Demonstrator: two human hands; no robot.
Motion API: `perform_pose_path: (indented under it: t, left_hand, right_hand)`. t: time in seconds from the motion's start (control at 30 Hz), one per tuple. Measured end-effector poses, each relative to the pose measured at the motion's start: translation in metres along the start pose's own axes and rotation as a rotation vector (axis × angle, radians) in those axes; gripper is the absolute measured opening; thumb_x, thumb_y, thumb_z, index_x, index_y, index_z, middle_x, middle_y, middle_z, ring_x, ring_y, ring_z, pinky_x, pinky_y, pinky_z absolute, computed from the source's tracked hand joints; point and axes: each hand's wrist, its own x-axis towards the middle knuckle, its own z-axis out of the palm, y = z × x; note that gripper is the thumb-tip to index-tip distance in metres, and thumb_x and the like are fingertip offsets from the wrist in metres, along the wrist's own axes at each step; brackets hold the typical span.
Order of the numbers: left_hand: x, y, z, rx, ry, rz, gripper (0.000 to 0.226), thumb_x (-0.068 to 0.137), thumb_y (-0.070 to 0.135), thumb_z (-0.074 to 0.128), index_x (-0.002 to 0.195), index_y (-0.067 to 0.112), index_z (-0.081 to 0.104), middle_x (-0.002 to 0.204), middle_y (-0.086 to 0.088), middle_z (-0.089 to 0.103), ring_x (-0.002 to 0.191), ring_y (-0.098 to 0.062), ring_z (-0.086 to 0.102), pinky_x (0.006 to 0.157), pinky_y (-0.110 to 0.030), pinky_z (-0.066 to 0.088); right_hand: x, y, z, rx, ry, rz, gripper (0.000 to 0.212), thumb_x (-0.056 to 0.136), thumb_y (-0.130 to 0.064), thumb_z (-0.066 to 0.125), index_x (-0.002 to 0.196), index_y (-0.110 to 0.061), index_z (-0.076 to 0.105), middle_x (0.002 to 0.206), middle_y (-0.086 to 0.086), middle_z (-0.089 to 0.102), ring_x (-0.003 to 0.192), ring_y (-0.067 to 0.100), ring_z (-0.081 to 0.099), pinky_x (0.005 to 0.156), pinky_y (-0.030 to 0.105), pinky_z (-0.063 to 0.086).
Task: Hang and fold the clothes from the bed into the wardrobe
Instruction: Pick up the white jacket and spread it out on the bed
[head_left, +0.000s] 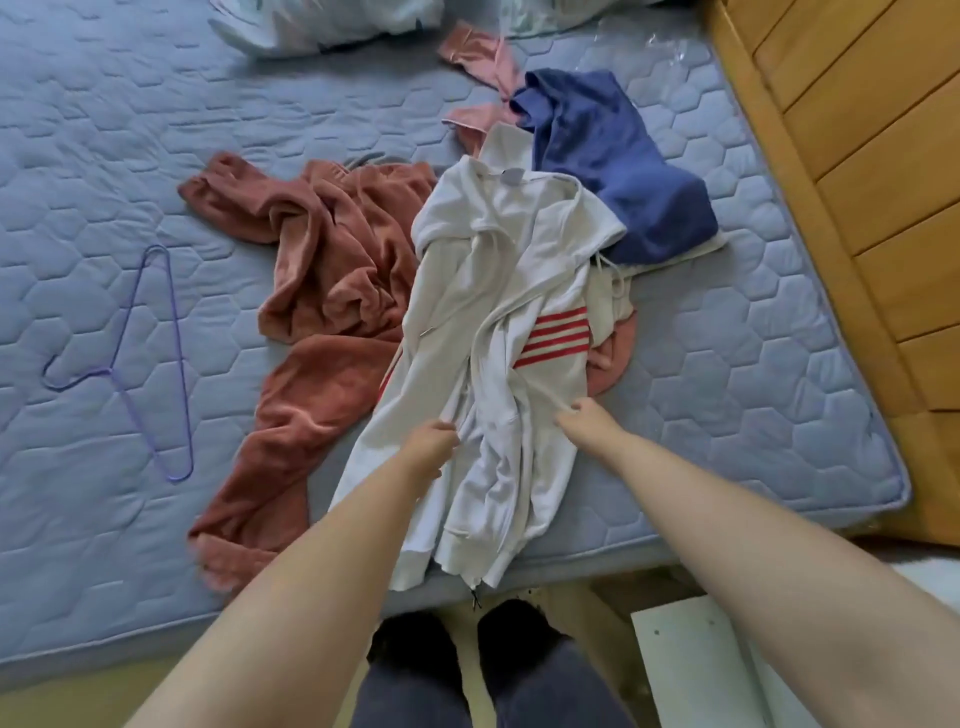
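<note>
The white hoodie (498, 291) lies lengthwise on the bed (156, 130), its hem at the near edge. The left hand (428, 447) and right hand (587, 421) both grip its front, fingers curled into the fabric. Around it are a rust garment (322, 270) touching its left side, a blue garment (613, 161) (crumpled) by the hood, and a hanger (179, 358) well to the left.

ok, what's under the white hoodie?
Peeking out from under the hoodie: a rust garment on the left, a cream piece and a pink piece on the right, mattress below. How far they run beneath is covered.
</note>
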Motion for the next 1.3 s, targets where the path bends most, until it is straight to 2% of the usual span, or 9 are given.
perform_pose_path:
  t: [0.17,0.3,0.47,0.63,0.77,0.9,1.03,1.17,1.3]
  left_hand:
    - [0.042,-0.058,0.03,0.117,-0.057,-0.089,0.024,0.088,0.001,0.043,0.071,0.017,0.045,0.081,-0.007,0.04,0.073,-0.019,0.039,0.058,-0.029,0.026]
    - [0.058,-0.08,0.054,0.167,-0.059,-0.044,0.031,0.091,0.018,0.053,0.122,0.015,0.051,0.112,0.0,0.051,0.084,-0.014,0.049,0.072,-0.026,0.04]
    - [0.07,-0.091,0.081,0.373,0.006,0.093,0.017,0.081,0.029,0.065,0.089,0.023,0.052,0.078,0.009,0.054,0.075,-0.013,0.057,0.056,-0.024,0.039]
    - [0.065,-0.087,0.084,0.425,0.072,0.104,0.017,0.08,0.017,0.059,0.067,0.018,0.048,0.065,0.001,0.051,0.059,-0.015,0.05,0.052,-0.025,0.039]
    - [0.059,-0.087,0.067,0.306,0.03,-0.034,0.012,0.08,0.015,0.049,0.068,0.015,0.051,0.067,-0.003,0.051,0.06,-0.019,0.05,0.053,-0.026,0.037]
    - [0.059,-0.085,0.058,0.102,0.077,-0.219,0.019,0.086,0.002,0.038,0.068,0.008,0.043,0.069,-0.011,0.044,0.061,-0.023,0.042,0.061,-0.032,0.035]
    - [0.049,-0.089,0.062,-0.175,0.063,-0.273,0.032,0.084,0.005,0.036,0.056,0.018,0.026,0.051,-0.002,0.031,0.044,-0.017,0.029,0.047,-0.026,0.025]
    - [0.039,-0.088,0.069,-0.511,-0.083,-0.206,0.033,0.095,0.046,0.048,0.082,0.02,0.064,0.077,-0.005,0.072,0.077,-0.022,0.064,0.068,-0.033,0.049]
    - [0.038,-0.092,0.06,-0.441,-0.301,-0.195,0.024,0.089,0.043,0.062,0.1,0.021,0.065,0.086,-0.002,0.075,0.083,-0.02,0.072,0.068,-0.035,0.055]
  right_hand:
    - [0.034,0.076,0.032,0.021,-0.036,0.239,0.053,0.09,-0.022,0.059,0.135,0.001,0.043,0.134,0.013,0.052,0.124,0.03,0.049,0.091,0.032,0.042]
    - [0.045,0.109,0.058,0.216,-0.035,0.373,0.065,0.089,-0.015,0.063,0.141,0.004,0.03,0.139,0.017,0.045,0.12,0.028,0.049,0.092,0.035,0.041]
    - [0.053,0.114,0.071,0.543,-0.285,0.409,0.032,0.091,-0.013,0.063,0.118,0.002,0.059,0.108,0.012,0.069,0.1,0.026,0.065,0.086,0.04,0.052]
    - [0.054,0.098,-0.005,0.13,-0.508,0.362,0.032,0.095,-0.012,0.057,0.123,0.002,0.053,0.107,0.015,0.064,0.09,0.027,0.063,0.066,0.037,0.056]
    - [0.073,0.071,-0.129,-0.553,0.239,0.164,0.027,0.092,-0.003,0.053,0.117,0.008,0.056,0.115,0.027,0.059,0.106,0.041,0.058,0.084,0.045,0.048]
    - [0.078,0.073,-0.226,-0.419,0.859,0.079,0.042,0.091,-0.012,0.054,0.131,-0.001,0.045,0.134,0.025,0.05,0.124,0.041,0.048,0.102,0.045,0.039]
    - [0.083,0.114,-0.173,-0.348,0.578,0.228,0.041,0.093,-0.018,0.058,0.125,0.006,0.047,0.135,0.027,0.049,0.124,0.039,0.048,0.097,0.039,0.04]
    - [0.06,0.142,-0.033,0.039,-0.076,0.321,0.017,0.099,-0.029,0.049,0.098,-0.012,0.053,0.095,0.017,0.062,0.078,0.026,0.059,0.071,0.034,0.046]
    - [0.038,0.153,0.073,0.348,-0.336,0.369,0.039,0.09,-0.041,0.061,0.112,-0.01,0.057,0.105,0.009,0.068,0.098,0.028,0.064,0.088,0.043,0.05]
